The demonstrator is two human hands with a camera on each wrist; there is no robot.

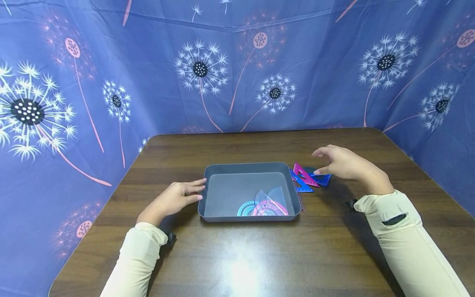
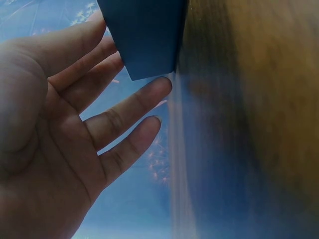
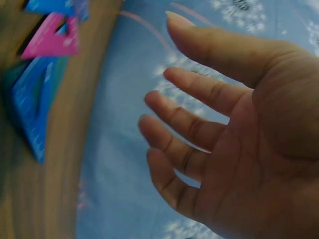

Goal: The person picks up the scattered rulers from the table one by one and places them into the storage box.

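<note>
My left hand (image 1: 174,199) touches the left wall of a grey rectangular tray (image 1: 226,187) with its fingertips, the fingers nearly straight. In the left wrist view its spread fingers (image 2: 127,107) reach to the tray's corner. Inside the tray, at the front right, lie a blue protractor (image 1: 245,208), a pink protractor (image 1: 268,208) and clear set-square-like pieces (image 1: 276,194). My right hand (image 1: 345,165) hovers with loosely bent fingers and an empty palm. Close by it lie a pink set square (image 1: 306,176), a blue set square (image 1: 303,186) and another blue set square (image 1: 323,180).
The brown wooden table (image 1: 237,146) carries the tray near its middle, with the set squares against the tray's right side. A blue dandelion-print curtain (image 1: 237,62) hangs behind and beside the table. Light glares off the table's front.
</note>
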